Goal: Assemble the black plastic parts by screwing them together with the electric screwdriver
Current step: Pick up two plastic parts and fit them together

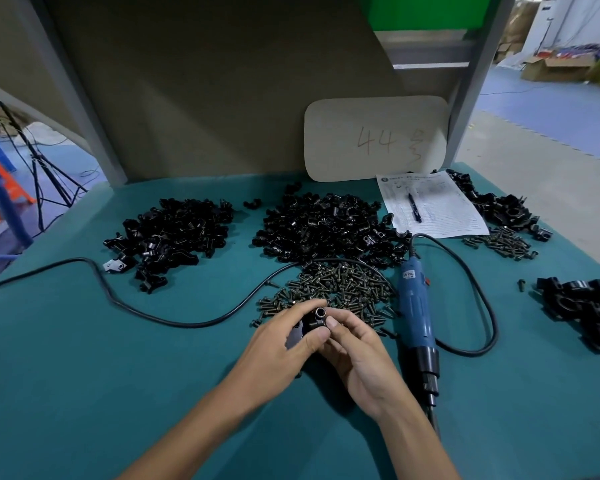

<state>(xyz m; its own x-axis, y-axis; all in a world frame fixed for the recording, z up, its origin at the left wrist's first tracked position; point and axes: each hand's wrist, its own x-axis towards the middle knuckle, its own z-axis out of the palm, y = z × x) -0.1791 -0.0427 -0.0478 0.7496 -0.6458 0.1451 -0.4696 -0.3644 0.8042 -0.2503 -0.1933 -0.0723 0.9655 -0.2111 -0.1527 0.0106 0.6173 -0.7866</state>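
- Two black plastic parts (311,322) sit pressed together between both hands, near the front middle of the tabletop (84,375), with a round socket facing up.
- The left hand (281,344) grasps them from the left, thumb and fingers curled round them. The right hand (357,355) pinches them from the right with thumb and forefinger.
- Whether a screw is already seated I cannot tell, as the fingers hide the joint.
- The electric screwdriver (414,306) lies untouched just right of the right hand, bit toward the front edge. Its cable (118,292) loops across the tabletop.
- The screw pile (340,285) lies just behind the hands, reaching up to the screwdriver.
- My worry is that freeing the right hand to fetch the tool could let the two parts slip out of line, and the screw would then go in crooked.
- Lifting the tool may also drag the cable through the screws and scatter them.
- Further back lie heaps of loose parts (326,226), and finished pieces (582,313) sit near the right edge.
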